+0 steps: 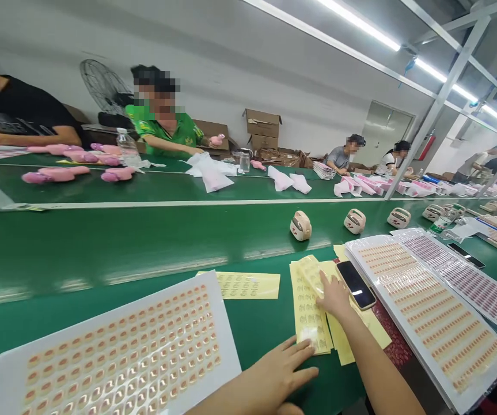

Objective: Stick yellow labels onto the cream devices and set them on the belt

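On the green bench in front of me lies a yellow sticker sheet [304, 314] with rows of small dark prints. My left hand [280, 372] rests at its lower edge, fingers spread, fingertips on the paper. My right hand [334, 297] reaches over the sheet's upper right side, fingers apart and touching it. Near those fingers the top part [310, 272] of the sheet looks angled and glossy. More yellow sheets [343, 340] lie beneath my right forearm, and another sheet [252, 286] is farther left.
A large sheet of oval stickers [122, 346] covers the left front. At right are a phone [356, 285] and stacked sticker sheets [429, 311]. Small cream-coloured cases [300, 226] stand along the green belt [122, 236]. Co-workers sit across, with pink items [56, 174] before them.
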Tool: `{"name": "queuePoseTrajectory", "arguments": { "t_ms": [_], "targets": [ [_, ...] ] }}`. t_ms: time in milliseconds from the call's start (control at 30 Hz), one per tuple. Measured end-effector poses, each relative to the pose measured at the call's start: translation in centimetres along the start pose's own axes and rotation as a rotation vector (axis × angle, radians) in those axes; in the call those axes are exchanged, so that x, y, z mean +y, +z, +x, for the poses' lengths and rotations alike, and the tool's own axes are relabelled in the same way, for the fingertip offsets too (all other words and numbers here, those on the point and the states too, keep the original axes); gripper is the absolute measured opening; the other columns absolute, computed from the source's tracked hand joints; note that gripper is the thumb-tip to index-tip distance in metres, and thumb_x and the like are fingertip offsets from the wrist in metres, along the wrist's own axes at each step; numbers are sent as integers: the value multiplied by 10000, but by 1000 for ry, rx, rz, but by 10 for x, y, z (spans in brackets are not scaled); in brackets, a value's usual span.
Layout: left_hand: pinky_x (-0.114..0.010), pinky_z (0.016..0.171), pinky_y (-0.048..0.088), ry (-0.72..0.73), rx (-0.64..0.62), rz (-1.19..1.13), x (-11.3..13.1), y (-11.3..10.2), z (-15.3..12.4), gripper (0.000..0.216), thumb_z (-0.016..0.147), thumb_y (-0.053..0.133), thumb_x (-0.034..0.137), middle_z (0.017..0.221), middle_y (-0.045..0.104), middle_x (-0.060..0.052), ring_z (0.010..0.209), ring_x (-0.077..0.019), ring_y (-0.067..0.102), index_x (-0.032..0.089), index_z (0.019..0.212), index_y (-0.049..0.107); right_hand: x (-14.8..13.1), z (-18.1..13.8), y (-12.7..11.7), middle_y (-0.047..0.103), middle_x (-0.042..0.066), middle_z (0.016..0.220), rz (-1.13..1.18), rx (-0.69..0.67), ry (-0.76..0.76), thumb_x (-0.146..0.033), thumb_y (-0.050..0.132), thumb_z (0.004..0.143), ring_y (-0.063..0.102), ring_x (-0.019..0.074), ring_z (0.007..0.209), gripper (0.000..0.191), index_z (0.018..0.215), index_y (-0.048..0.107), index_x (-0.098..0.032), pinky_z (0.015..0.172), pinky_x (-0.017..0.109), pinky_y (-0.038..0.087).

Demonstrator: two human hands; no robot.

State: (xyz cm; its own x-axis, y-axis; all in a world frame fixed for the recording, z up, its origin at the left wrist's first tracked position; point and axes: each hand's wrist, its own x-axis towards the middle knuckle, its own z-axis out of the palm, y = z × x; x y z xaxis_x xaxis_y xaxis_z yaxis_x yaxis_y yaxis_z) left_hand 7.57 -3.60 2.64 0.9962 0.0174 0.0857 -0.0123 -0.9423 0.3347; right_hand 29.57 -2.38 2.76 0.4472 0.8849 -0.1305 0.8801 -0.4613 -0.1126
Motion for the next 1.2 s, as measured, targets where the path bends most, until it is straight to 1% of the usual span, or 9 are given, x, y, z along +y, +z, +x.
{"name": "queuePoseTrajectory", "arguments": {
  "t_ms": [100,200,300,400,567,867,1000,1100,1200],
  "targets": [
    [-501,975,404,-374,187,55,-19,9,-72,539,810,457,557,1339,483,-102,1226,-310,435,292,1279,459,0,1,12,297,198,1398,-49,-13,25,-339,602,758,278,365,1285,766,1416,233,-205,953,540,320],
    [-513,931,441,-741,433,167,-43,39,-139,469,820,442,533,1282,543,-81,1157,-344,501,314,1225,534,-15,-7,16,213,194,1442,-35,60,-23,-404,556,806,150,357,1339,730,1411,249,-136,1024,543,241],
    [-521,956,413,-853,375,233,-49,70,-173,495,799,486,530,1305,518,-67,1187,-349,469,329,1251,504,-53,-20,19,198,130,1462,63,55,-265,-428,473,851,146,307,1353,649,1405,279,-151,1075,450,229],
    [-590,919,407,-815,332,322,-41,82,-171,531,811,477,514,1358,443,-86,1210,-373,429,343,1310,413,-100,-29,29,134,70,1483,109,-85,-414,-415,460,856,124,272,1363,671,1430,198,-187,1072,431,253],
    [-602,922,395,-822,269,299,-27,69,-149,550,841,438,493,1395,386,-94,1254,-366,355,353,1358,310,-140,-22,47,134,124,1474,-48,-149,-343,-426,382,902,113,335,1353,631,1432,162,-162,1031,576,198],
    [-622,1015,255,-876,127,-6,-12,29,-136,539,805,545,437,1456,273,-71,1322,-360,191,365,1316,389,-96,7,37,237,84,1456,-28,-224,-589,-391,435,887,159,266,1356,526,1361,371,-173,1090,457,190],
    [-629,1031,216,-837,95,-111,-7,22,-130,549,767,614,364,1456,287,-27,1333,-357,170,381,1284,428,-77,23,26,435,131,1333,16,-187,-534,-367,409,892,387,253,1244,417,1200,547,-122,1028,366,321],
    [-620,1048,181,-838,87,-184,-6,20,-120,571,744,641,344,1462,275,-10,1341,-347,148,389,1275,436,-79,30,30,415,154,1343,41,-110,-458,-368,373,901,382,268,1245,472,1274,472,-97,1016,375,330],
    [-620,1054,162,-826,89,-224,-6,18,-110,580,724,660,319,1458,285,-5,1344,-348,142,386,1262,455,-92,31,43,301,99,1427,126,-74,-481,-341,393,890,242,259,1330,501,1338,398,-118,1084,389,229]
  ]
}}
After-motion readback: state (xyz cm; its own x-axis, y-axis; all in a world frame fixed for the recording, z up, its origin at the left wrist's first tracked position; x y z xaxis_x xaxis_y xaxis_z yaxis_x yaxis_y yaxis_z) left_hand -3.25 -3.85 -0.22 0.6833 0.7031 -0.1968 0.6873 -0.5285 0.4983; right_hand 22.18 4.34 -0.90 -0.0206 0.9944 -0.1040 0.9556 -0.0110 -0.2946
